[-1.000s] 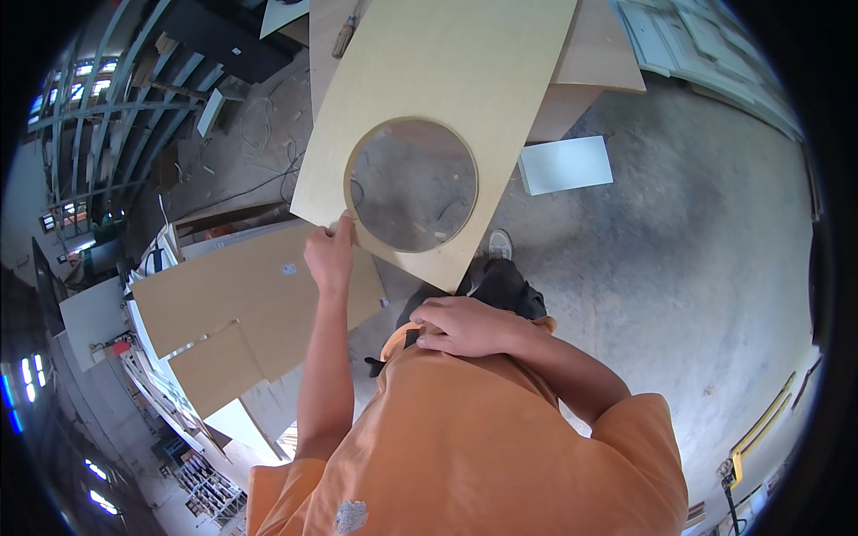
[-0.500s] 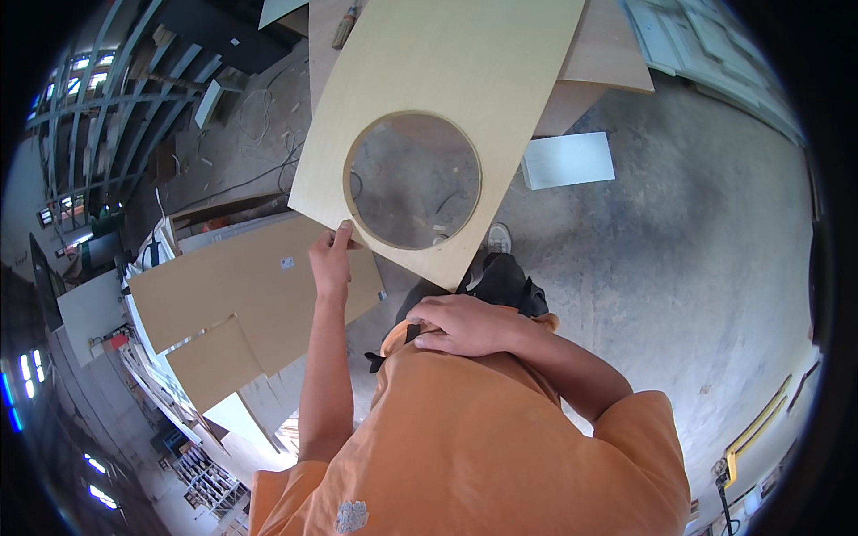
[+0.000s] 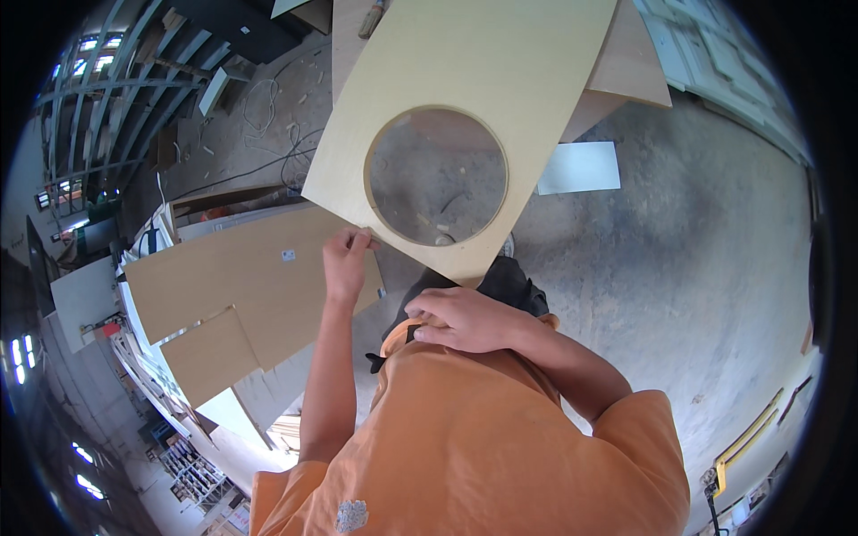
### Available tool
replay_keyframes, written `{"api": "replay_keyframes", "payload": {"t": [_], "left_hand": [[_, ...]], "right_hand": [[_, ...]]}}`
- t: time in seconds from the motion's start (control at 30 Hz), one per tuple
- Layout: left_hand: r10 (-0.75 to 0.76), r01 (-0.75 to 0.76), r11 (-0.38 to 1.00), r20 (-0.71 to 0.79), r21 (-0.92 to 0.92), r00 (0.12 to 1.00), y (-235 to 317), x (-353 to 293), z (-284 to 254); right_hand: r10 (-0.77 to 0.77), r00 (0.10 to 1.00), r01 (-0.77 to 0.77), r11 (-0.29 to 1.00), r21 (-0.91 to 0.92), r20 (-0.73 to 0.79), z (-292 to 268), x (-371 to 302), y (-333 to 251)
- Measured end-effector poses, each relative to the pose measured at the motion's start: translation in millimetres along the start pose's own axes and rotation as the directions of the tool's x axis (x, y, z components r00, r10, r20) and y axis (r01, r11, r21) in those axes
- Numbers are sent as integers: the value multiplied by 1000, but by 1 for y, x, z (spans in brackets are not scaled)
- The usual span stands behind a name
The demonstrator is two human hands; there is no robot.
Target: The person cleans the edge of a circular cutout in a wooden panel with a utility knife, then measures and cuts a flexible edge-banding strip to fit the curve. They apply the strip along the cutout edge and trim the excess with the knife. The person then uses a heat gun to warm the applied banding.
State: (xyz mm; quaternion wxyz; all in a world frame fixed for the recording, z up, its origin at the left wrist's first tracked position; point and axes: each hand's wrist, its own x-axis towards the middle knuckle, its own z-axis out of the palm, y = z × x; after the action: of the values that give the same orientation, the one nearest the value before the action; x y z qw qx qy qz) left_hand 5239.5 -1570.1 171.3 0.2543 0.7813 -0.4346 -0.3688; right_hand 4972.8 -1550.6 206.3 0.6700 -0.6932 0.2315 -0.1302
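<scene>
A pale wooden panel (image 3: 483, 54) with a large round cut-out slants from the far side toward my body. At its near left edge, my left hand (image 3: 346, 259) is closed, thumb and fingers pinched at the rim beside the hole. Some of those fingers are hidden. My right hand (image 3: 465, 319) lies against my waist with curled fingers, closed on the hem of my orange shirt (image 3: 483, 420). A small dark piece shows beside its thumb. The panel's near corner is just beyond the right hand.
Under the panel's far part is a light wooden tabletop (image 3: 630, 67), with a brush (image 3: 371, 20) on it. A white box (image 3: 581, 168) sits on the floor to the right. Brown boards (image 3: 241, 277) are at the left, near cables (image 3: 259, 165). White panels (image 3: 706, 54) stand far right.
The view has shifted, so the panel and tabletop appear farther right. My left thumb has moved from the panel's top face to its edge, its fingers more curled. The right hand stays at my waist.
</scene>
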Motion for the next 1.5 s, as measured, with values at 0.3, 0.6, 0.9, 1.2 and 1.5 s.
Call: {"api": "replay_keyframes", "payload": {"t": [0.3,0.6,0.9,1.2,1.5], "left_hand": [[-189,268,909,258,-320,948,2,14,-18],[-180,335,911,497,-242,849,-36,99,-71],[3,280,857,548,-433,836,-64,160,-104],[206,178,856,635,-486,745,-84,188,-102],[271,117,896,737,-428,619,-82,208,-109]], "right_hand": [[-59,898,84,996,37,-436,-2,53,-14],[-30,753,-478,662,-577,-658,31,140,-4],[183,589,-704,594,-389,-787,64,188,-13],[256,443,-696,702,-150,-859,62,228,-14],[361,314,-714,700,33,-878,62,243,-21]]}}
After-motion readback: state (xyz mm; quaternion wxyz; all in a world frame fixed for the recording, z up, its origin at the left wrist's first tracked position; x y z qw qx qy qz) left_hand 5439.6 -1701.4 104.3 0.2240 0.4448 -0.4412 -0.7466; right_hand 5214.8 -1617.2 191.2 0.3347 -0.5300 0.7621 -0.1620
